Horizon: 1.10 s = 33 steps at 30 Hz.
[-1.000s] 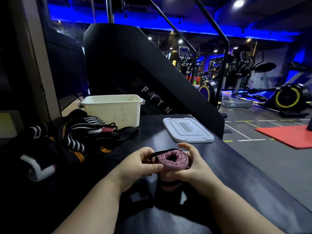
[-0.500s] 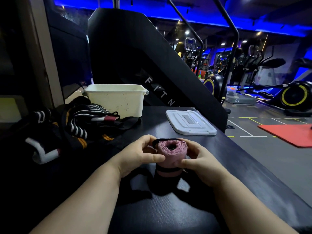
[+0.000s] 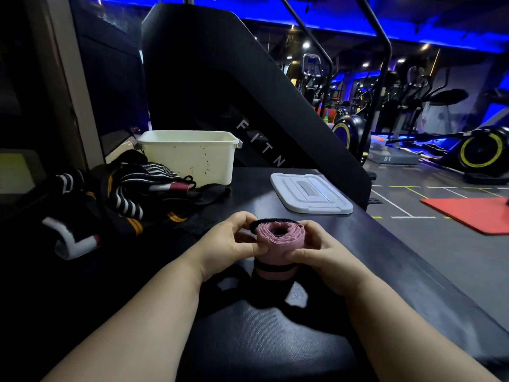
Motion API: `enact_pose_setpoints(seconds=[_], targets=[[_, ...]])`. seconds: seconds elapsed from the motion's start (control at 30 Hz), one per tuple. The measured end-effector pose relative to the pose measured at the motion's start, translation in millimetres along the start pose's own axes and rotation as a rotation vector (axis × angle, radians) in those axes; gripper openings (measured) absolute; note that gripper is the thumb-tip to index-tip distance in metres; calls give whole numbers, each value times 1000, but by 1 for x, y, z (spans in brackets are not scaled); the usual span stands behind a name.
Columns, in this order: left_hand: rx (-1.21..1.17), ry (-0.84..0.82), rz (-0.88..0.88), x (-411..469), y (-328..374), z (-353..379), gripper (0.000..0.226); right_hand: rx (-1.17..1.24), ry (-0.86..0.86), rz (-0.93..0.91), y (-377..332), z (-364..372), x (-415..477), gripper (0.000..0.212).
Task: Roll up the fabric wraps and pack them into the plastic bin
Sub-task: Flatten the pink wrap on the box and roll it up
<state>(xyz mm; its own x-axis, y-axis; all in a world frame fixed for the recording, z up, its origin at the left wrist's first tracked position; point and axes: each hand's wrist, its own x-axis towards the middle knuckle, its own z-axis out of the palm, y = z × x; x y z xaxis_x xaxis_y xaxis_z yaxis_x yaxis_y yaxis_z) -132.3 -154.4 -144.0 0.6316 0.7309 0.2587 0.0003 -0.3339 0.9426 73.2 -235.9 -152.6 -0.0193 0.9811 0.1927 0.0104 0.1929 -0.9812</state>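
We hold the pink roll (image 3: 281, 241) upright between both hands, low over the black table (image 3: 275, 340) and near its front edge. Our left hand (image 3: 231, 241) grips the roll's left side, thumb pressed against the pink cloth and fingers curled round the top rim. Our right hand (image 3: 314, 249) grasps the right side, thumb across the front and fingers wrapped behind. The roll's open end faces up at us, showing its wound layers, and a black band (image 3: 274, 267) circles it near the bottom.

The cream bin (image 3: 190, 158) stands open at the back of the table, well apart from the roll. Its white lid (image 3: 311, 194) lies flat to the bin's right. A pile (image 3: 129, 194) of unrolled black, white and orange striped wraps lies to the left, touching the bin's front.
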Motion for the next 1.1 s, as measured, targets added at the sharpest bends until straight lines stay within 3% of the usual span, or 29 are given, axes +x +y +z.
enact_pose_setpoints(seconds=[0.23, 0.57, 0.73, 0.83, 1.0, 1.1], targets=[[-32, -2, -15, -1, 0, 2, 24, -96, -4, -25, 2, 2, 1, 82], [-5, 191, 54, 5, -1, 9, 24, -324, 200, -147, 0, 14, 0, 53], [-28, 218, 11, 5, 1, 10, 33, -373, 250, -151, 0, 17, 1, 52], [-13, 229, -32, 3, 5, 11, 19, -382, 258, -136, 1, 18, 2, 53], [-39, 106, -77, -1, 9, 5, 28, -455, 335, -129, 0, 21, 1, 55], [38, 175, -56, 0, 7, 8, 23, -436, 326, -112, -2, 21, 1, 58]])
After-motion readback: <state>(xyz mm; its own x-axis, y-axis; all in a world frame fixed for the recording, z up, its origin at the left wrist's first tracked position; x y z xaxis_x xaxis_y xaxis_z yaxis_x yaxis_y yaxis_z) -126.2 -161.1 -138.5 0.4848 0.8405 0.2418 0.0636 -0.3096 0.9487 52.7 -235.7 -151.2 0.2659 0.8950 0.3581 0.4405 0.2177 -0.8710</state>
